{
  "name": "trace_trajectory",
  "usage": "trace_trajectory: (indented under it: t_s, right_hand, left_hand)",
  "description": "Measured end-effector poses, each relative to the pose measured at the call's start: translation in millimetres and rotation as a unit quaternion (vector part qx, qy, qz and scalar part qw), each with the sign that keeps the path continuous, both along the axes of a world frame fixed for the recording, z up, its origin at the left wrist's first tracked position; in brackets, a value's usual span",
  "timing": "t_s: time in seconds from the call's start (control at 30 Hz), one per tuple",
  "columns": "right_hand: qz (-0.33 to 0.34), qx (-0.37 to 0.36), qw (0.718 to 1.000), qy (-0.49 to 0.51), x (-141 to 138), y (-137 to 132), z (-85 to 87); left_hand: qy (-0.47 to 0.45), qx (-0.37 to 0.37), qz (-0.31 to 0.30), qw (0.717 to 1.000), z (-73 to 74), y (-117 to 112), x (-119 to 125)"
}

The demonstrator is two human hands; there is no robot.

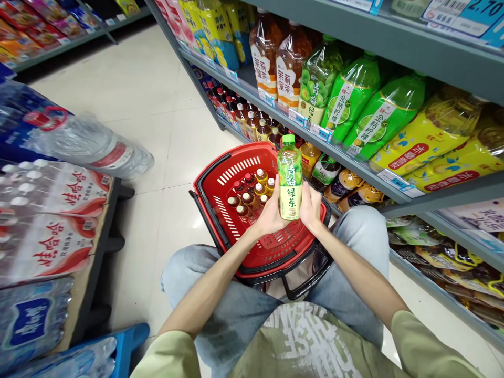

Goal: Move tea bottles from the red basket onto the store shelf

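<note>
A green tea bottle (290, 176) with a green cap and pale label stands upright between both my hands, above the near edge of a red shopping basket (236, 163). My left hand (271, 212) wraps its left side. My right hand (311, 210) grips its right side. Several small brown bottles (248, 197) with white and red caps stand in the basket's far half. I am crouched, with both knees in pale jeans flanking the basket.
Grey shelves (354, 163) on the right carry large green, amber and yellow drink bottles above and small bottles below. Packs of bottled water (51, 220) are stacked on a pallet at left. Pale tiled floor (149, 115) runs ahead down the aisle.
</note>
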State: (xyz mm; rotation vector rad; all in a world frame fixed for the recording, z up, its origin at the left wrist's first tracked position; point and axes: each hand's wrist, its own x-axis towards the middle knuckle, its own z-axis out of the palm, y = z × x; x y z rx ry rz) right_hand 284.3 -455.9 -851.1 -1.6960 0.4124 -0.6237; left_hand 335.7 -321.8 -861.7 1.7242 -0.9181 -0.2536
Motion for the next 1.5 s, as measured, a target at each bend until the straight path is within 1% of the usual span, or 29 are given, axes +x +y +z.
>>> trace_trajectory:
  t_s: [0.33, 0.53, 0.67, 0.83, 1.0, 1.2, 1.37, 1.5]
  right_hand:
    - [-0.003, 0.001, 1.0, -0.001, 1.2, -1.0, -2.7]
    - [-0.001, 0.007, 1.0, 0.005, 1.2, -0.7, -1.2]
    - [0.001, 0.01, 1.0, 0.003, 1.2, -0.8, -0.9]
    - [0.004, 0.008, 1.0, 0.004, 1.8, -1.2, -1.7]
    - [0.007, 0.012, 1.0, 0.005, 2.2, -1.6, -3.1]
    - [0.014, 0.01, 1.0, 0.003, 3.1, -3.5, -4.6]
    - [0.059, 0.032, 0.998, 0.021, 5.2, -4.8, -1.1]
    - [0.071, 0.061, 0.995, 0.035, 6.3, -4.4, 1.9]
  left_hand:
    - [0.015, -0.006, -0.005, 1.0, 0.3, -0.7, 0.3]
    - [0.02, 0.001, -0.002, 1.0, 1.0, -0.8, -0.4]
    - [0.015, 0.007, 0.003, 1.0, 2.0, -0.3, -1.0]
    - [0.002, -0.003, 0.002, 1.0, 2.8, -0.6, -0.6]
    - [0.007, -0.004, 0.0, 1.0, 3.9, -0.9, -0.7]
    - [0.013, 0.01, 0.006, 1.0, 5.3, -1.4, -2.3]
    - [-0.022, 0.03, 0.017, 0.999, -1.8, -0.1, 1.9]
    - [-0.084, 0.05, 0.0, 0.995, -8.2, 2.3, 7.0]
